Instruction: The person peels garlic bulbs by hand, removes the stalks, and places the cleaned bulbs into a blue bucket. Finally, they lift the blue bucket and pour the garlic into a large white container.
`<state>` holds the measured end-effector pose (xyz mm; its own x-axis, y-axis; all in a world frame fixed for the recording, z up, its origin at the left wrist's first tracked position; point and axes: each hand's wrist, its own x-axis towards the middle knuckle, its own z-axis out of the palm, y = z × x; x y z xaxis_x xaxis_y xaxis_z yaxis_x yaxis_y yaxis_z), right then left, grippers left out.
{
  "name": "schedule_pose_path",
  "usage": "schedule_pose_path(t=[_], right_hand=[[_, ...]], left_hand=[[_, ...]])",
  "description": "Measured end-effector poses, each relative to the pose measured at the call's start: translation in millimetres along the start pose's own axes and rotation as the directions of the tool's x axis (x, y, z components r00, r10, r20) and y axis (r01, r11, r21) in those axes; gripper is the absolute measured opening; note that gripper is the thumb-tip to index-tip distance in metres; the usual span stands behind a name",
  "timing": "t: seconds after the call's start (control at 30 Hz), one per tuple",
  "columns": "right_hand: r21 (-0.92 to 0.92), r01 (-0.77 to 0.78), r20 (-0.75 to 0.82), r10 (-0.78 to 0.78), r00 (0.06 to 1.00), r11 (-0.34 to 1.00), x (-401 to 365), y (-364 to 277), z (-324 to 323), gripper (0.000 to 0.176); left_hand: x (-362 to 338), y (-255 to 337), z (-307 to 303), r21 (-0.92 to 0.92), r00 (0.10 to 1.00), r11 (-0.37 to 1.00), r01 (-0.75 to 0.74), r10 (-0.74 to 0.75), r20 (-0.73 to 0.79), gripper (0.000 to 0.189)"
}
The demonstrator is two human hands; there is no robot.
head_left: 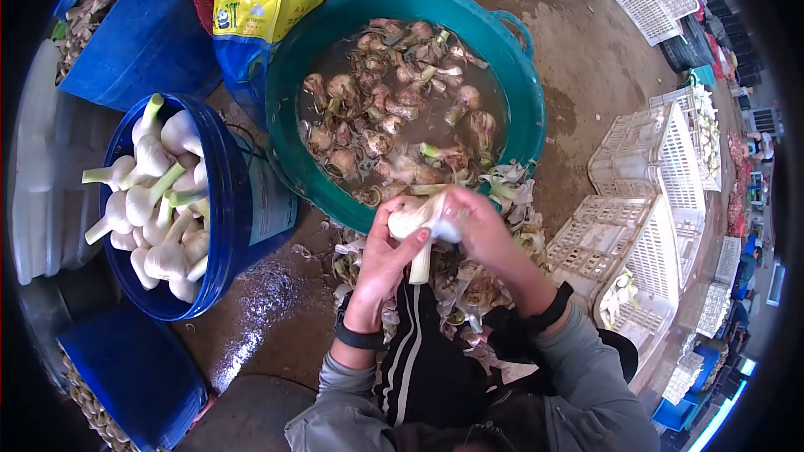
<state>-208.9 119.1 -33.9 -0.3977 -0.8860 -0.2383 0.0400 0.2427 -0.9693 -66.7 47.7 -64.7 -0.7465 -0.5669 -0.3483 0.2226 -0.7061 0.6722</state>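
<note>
A white garlic bulb (410, 219) with a pale stem pointing down is held in my left hand (387, 253), fingers wrapped round it. My right hand (476, 222) is closed at the bulb's right side, a little blurred; a whitish bit shows by its fingers, and I cannot make out what it is. Just beyond both hands stands a green tub (280, 130) of murky water with many dirty, unpeeled garlic bulbs (381, 100). To the left, a blue bucket (219, 226) is heaped with clean white garlic bulbs (167, 255). Peeled skins (452, 301) lie below my hands.
White plastic crates (599, 238) stand along the right. At the upper left are a blue bin (142, 54) of garlic and a blue bag (260, 42) with a yellow label. Another blue container (142, 377) sits at lower left. The floor (578, 67) is wet.
</note>
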Motion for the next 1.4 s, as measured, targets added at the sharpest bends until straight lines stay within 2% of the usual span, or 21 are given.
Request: schedule_pose_path(t=[0.03,0.17,0.23,0.27,0.3,0.33,0.37,0.47,0.5,0.57,0.63,0.7,0.77,0.8,0.87,1.13,1.2,1.27,1.3,1.37,1.4], right_hand=[[0.103,-0.063,-0.076,0.071,0.995,0.993,2,-7,-3,0.020],[0.027,0.233,-0.260,-0.218,0.941,0.972,17,-33,-60,0.025],[0.122,0.182,-0.290,-0.140,0.947,0.976,14,-53,-89,0.024],[-0.579,0.149,0.022,-0.168,0.986,0.801,14,-33,-98,0.023],[-0.951,0.247,0.258,0.034,0.966,0.185,11,-1,-101,0.024],[-0.737,0.108,0.198,0.061,0.978,0.668,-7,22,-93,0.031],[-0.775,0.295,0.325,-0.048,0.945,0.559,-10,3,-66,0.040],[-0.177,-0.034,0.342,0.095,0.935,0.984,-5,-14,-19,0.047],[-0.177,-0.031,0.340,0.091,0.936,0.984,-3,-6,-11,0.047],[0.230,-0.080,0.300,0.008,0.954,0.970,3,17,-1,0.044],[0.239,-0.069,0.239,0.010,0.971,0.969,3,11,1,0.042],[0.483,-0.321,0.282,0.203,0.938,0.815,-3,5,6,0.045],[0.347,-0.260,0.180,0.208,0.961,0.901,-5,-16,13,0.040],[-0.010,-0.002,0.101,0.003,0.995,1.000,-3,-19,9,0.037],[-0.518,0.307,0.057,-0.326,0.944,0.798,0,-28,6,0.030],[-0.686,0.516,0.236,-0.514,0.825,0.513,17,-24,4,0.014],[-0.823,0.359,0.174,-0.406,0.897,0.440,44,29,-36,0.023],[-0.895,0.271,0.104,-0.426,0.899,0.354,65,63,-87,0.038],[-0.892,0.167,0.001,-0.369,0.929,0.419,89,95,-122,0.046],[-0.386,-0.232,-0.385,0.073,0.920,0.893,118,67,-139,0.061],[-0.354,-0.289,-0.429,0.120,0.895,0.890,141,104,-159,0.067]], left_hand=[[-2,1,-3,0.000,1.000,1.000,0.003,-0.003,-0.002,0.053],[-1,10,-9,0.227,0.990,0.969,-0.095,0.068,0.126,0.054],[-2,15,-12,0.307,0.980,0.931,-0.197,0.175,0.098,0.050],[-2,13,-14,0.392,0.974,0.893,-0.222,0.224,0.043,0.046],[-4,15,-13,0.394,0.973,0.892,-0.223,0.225,0.042,0.046],[-6,17,-9,0.586,0.975,0.788,-0.187,0.221,0.013,0.047],[-5,21,-4,0.749,0.973,0.646,-0.147,0.231,-0.008,0.048],[-6,21,10,0.877,0.957,0.445,-0.183,0.285,0.054,0.050],[-4,22,11,0.927,0.928,0.287,-0.241,0.349,0.133,0.051],[-9,29,2,0.906,0.909,0.298,-0.302,0.378,0.178,0.059],[-14,31,-7,0.231,0.977,0.950,-0.211,0.196,0.086,0.066],[-16,23,-11,0.180,0.992,0.976,-0.119,0.107,0.073,0.068],[-15,4,-23,0.178,0.998,0.982,-0.058,0.049,0.051,0.065],[-17,3,-20,0.115,0.996,0.991,-0.072,0.067,0.052,0.062],[-20,3,-18,0.037,0.998,0.999,-0.025,0.022,0.065,0.059],[-22,18,-13,0.475,0.976,0.856,-0.205,0.146,0.159,0.058],[-28,38,-15,0.550,0.924,0.746,-0.375,0.253,0.286,0.061],[-45,75,-15,0.619,0.821,0.592,-0.516,0.548,0.160,0.054],[-52,104,-12,0.652,0.713,0.488,-0.580,0.692,0.116,0.056],[-76,162,-24,0.960,0.450,-0.005,-0.281,0.882,0.136,0.060],[-78,186,-22,0.971,0.301,-0.099,-0.218,0.940,0.163,0.057]])
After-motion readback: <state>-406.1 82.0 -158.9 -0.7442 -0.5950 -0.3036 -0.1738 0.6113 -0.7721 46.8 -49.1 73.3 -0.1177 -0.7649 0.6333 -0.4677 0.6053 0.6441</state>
